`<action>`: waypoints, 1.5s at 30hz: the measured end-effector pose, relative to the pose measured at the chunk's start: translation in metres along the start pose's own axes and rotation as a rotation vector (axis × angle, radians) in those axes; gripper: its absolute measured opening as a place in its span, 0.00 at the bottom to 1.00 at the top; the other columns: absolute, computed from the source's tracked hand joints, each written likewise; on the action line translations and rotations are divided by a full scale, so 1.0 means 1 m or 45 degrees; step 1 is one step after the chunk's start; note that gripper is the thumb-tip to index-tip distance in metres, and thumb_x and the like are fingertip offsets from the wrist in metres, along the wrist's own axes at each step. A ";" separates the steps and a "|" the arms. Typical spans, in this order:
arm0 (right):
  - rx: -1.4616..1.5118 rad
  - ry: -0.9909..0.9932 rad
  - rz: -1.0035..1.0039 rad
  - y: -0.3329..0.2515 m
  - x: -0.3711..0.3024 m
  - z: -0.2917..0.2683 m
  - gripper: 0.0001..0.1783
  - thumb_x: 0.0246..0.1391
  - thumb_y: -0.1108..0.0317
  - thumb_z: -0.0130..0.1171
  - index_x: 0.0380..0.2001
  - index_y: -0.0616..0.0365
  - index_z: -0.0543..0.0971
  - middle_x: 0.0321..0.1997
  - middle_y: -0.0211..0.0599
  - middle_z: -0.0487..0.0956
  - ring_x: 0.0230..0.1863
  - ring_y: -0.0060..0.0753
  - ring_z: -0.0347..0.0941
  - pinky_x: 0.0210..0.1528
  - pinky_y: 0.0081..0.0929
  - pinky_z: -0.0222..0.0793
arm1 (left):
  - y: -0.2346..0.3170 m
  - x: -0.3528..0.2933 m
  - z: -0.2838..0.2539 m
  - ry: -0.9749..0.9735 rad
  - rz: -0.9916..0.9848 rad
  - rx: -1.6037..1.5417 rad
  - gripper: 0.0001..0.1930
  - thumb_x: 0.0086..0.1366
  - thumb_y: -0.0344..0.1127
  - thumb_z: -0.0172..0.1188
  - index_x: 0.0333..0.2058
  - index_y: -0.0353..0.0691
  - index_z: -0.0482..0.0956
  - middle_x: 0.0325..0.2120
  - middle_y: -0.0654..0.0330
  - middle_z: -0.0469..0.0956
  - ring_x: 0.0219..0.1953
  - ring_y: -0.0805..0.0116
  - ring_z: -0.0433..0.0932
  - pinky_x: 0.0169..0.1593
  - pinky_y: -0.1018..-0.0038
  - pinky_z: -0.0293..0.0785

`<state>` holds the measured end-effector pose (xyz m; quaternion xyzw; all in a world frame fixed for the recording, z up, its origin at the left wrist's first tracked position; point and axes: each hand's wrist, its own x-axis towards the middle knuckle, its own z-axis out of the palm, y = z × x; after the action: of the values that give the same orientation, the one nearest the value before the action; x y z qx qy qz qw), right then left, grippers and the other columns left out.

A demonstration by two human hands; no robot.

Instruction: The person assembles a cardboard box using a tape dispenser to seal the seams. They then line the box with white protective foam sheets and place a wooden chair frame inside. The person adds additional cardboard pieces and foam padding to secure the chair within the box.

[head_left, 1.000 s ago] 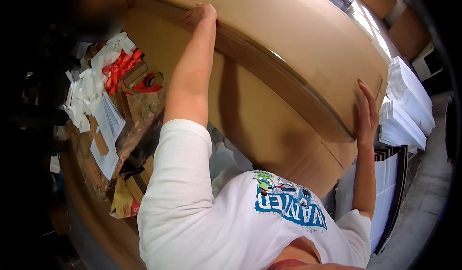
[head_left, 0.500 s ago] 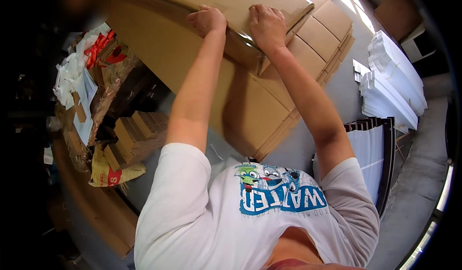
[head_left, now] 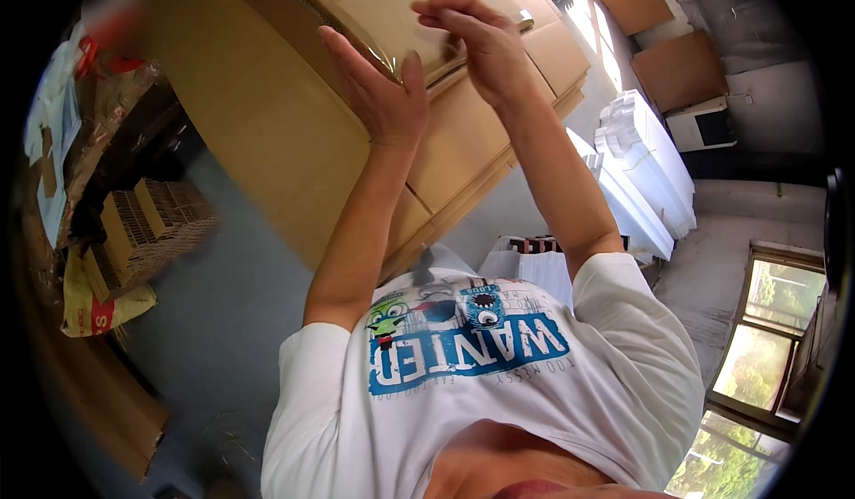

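Observation:
A brown cardboard box (head_left: 383, 5) with shiny clear tape along its near edge lies on a stack of flat cardboard sheets (head_left: 258, 134). My left hand (head_left: 383, 98) is open by that taped edge, its fingers stretched out and the thumb apart. Over the box's near right part is my right hand (head_left: 476, 49), its fingers pointing left, partly bent and slightly blurred. Nothing shows in either hand. Whether my right fingers touch the box I cannot tell.
Folded corrugated cardboard pieces (head_left: 151, 223) stand on the left beside a yellow bag (head_left: 107, 312). White sheets (head_left: 646, 161) are stacked on the right. Brown cardboard panels (head_left: 681, 67) lean at the far right, with a window (head_left: 766, 330) nearer.
Both hands have come off their hold on the box's near edge. The left has spread its fingers, and the right has risen and turned leftward. The view has shifted too.

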<state>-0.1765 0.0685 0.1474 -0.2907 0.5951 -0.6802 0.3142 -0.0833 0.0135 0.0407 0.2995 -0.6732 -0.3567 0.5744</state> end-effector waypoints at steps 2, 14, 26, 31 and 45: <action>0.290 -0.005 -0.059 -0.011 0.009 -0.054 0.14 0.59 0.73 0.51 0.47 0.67 0.72 0.39 0.48 0.81 0.38 0.38 0.81 0.40 0.28 0.78 | -0.023 -0.005 0.001 0.022 0.266 0.097 0.50 0.61 0.56 0.57 0.66 0.27 0.39 0.67 0.35 0.44 0.68 0.39 0.47 0.69 0.57 0.49; 0.311 -0.404 0.509 0.177 0.142 -0.237 0.25 0.62 0.52 0.52 0.59 0.50 0.69 0.60 0.35 0.72 0.58 0.38 0.70 0.57 0.41 0.71 | -0.067 -0.064 -0.038 0.062 -1.246 -0.844 0.27 0.70 0.45 0.48 0.59 0.28 0.62 0.56 0.48 0.67 0.57 0.61 0.70 0.57 0.69 0.69; 0.588 -0.592 0.718 0.227 0.175 -0.253 0.28 0.61 0.50 0.51 0.61 0.49 0.67 0.62 0.34 0.70 0.60 0.37 0.67 0.59 0.41 0.69 | -0.101 -0.039 0.012 0.084 -1.326 -0.805 0.19 0.70 0.44 0.48 0.49 0.34 0.73 0.40 0.58 0.77 0.39 0.67 0.78 0.42 0.69 0.77; 0.583 -0.673 0.654 0.216 0.176 -0.249 0.29 0.61 0.49 0.51 0.62 0.49 0.66 0.63 0.34 0.69 0.61 0.37 0.67 0.59 0.41 0.69 | -0.087 -0.029 0.017 0.418 -1.523 -0.824 0.22 0.69 0.52 0.47 0.27 0.40 0.75 0.14 0.65 0.68 0.12 0.72 0.66 0.14 0.72 0.61; 0.617 -0.875 0.746 0.152 0.076 -0.066 0.33 0.62 0.46 0.49 0.65 0.49 0.62 0.65 0.34 0.67 0.63 0.37 0.64 0.62 0.42 0.66 | -0.022 -0.003 -0.185 0.382 -1.401 -1.054 0.20 0.69 0.46 0.44 0.42 0.37 0.78 0.33 0.59 0.78 0.35 0.69 0.77 0.41 0.71 0.73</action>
<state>-0.2631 0.0365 -0.0097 -0.2373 0.3390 -0.5471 0.7276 0.0997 -0.0217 0.0365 0.3992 -0.1463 -0.7772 0.4639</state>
